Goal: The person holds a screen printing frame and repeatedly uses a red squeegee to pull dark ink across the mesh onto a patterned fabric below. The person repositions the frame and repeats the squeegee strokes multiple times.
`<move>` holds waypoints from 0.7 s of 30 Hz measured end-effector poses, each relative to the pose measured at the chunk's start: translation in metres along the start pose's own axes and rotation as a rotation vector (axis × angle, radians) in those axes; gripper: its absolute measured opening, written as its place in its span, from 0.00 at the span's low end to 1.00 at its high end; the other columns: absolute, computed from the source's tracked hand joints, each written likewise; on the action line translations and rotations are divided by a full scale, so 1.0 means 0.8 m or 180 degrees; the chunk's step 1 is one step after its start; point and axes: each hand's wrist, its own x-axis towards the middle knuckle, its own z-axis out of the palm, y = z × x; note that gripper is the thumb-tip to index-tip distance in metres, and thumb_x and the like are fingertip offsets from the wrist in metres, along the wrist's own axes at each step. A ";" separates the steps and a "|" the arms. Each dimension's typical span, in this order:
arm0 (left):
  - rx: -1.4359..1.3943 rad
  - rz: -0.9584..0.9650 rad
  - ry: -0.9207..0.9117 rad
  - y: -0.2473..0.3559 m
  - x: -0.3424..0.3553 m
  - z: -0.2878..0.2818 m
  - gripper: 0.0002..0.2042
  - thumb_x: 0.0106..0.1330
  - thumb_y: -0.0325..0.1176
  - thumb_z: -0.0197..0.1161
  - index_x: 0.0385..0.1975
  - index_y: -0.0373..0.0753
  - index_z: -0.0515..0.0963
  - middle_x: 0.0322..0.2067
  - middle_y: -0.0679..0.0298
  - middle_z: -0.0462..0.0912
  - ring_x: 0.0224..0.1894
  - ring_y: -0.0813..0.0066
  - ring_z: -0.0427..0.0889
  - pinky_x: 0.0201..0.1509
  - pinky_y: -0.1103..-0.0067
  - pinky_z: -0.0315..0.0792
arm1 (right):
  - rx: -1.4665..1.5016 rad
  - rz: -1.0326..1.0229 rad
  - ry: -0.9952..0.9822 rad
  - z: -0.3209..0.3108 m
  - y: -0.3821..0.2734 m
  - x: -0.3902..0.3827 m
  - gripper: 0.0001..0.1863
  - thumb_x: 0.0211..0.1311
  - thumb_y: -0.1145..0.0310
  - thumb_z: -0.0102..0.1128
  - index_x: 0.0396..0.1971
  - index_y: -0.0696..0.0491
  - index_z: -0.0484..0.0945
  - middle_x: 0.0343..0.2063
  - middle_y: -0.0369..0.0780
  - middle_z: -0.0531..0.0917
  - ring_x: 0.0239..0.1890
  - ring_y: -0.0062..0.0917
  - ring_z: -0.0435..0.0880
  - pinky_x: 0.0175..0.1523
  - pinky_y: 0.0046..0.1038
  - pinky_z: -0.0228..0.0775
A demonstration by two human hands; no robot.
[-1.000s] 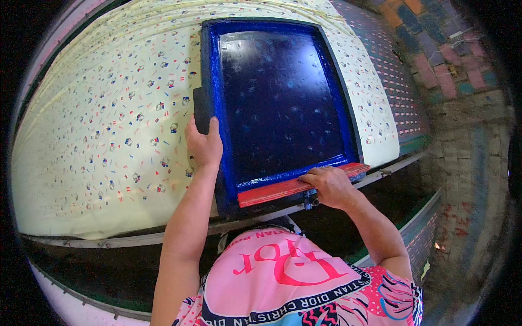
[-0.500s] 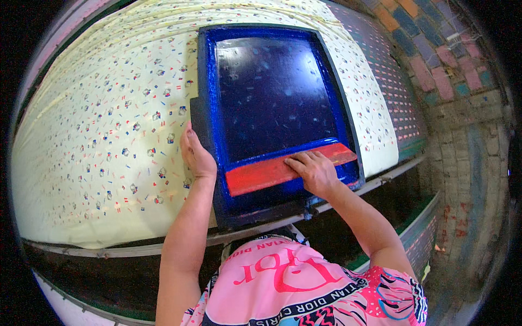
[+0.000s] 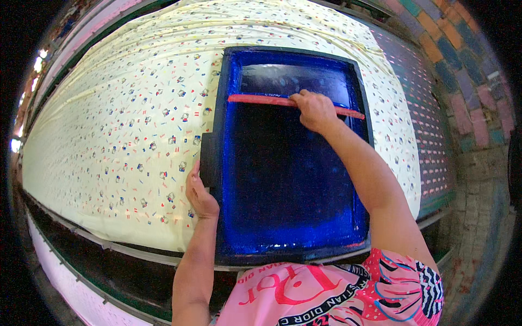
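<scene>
A dark screen printing frame, its inside smeared with blue ink, lies on pale printed fabric. Across the upper part of the mesh stands a long red squeegee, tipped nearly on edge. My right hand is closed over it right of its middle, with the fingertips on the far side hidden. Below the blade the mesh looks dark; above it a lighter sheen shows. My left hand grips the frame's outer left side, just below a dark block fixed there.
Cream fabric with small repeated figures covers the long table, wrinkled at the far end. A metal rail runs along the near edge. To the right lie a darker patterned strip and a floor of coloured bricks.
My right hand has pushed the squeegee from the near end of the frame toward the far end, tilting it upright. My left hand stays at the frame's left side. The view has shifted.
</scene>
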 end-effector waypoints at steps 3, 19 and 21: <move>0.0330 -0.0027 0.0108 0.013 -0.004 0.001 0.30 0.91 0.46 0.41 0.70 0.25 0.80 0.68 0.45 0.84 0.72 0.53 0.80 0.81 0.64 0.67 | -0.0060 0.0033 -0.0080 0.010 0.046 0.060 0.23 0.62 0.77 0.63 0.57 0.45 0.88 0.47 0.46 0.89 0.52 0.48 0.92 0.57 0.50 0.85; 0.1035 -0.0040 0.0347 0.031 -0.007 0.003 0.30 0.91 0.49 0.45 0.66 0.25 0.82 0.63 0.46 0.87 0.68 0.56 0.82 0.79 0.64 0.69 | -0.0132 -0.0125 0.0256 0.031 0.145 0.181 0.23 0.67 0.74 0.62 0.59 0.39 0.90 0.54 0.45 0.92 0.57 0.46 0.92 0.63 0.50 0.86; 0.1050 -0.0073 0.0361 0.031 -0.007 0.005 0.30 0.91 0.49 0.45 0.66 0.25 0.82 0.63 0.46 0.87 0.68 0.55 0.82 0.78 0.64 0.69 | -0.0108 -0.0166 0.0174 0.027 0.151 0.181 0.22 0.66 0.72 0.62 0.58 0.40 0.90 0.53 0.45 0.93 0.57 0.47 0.92 0.62 0.51 0.85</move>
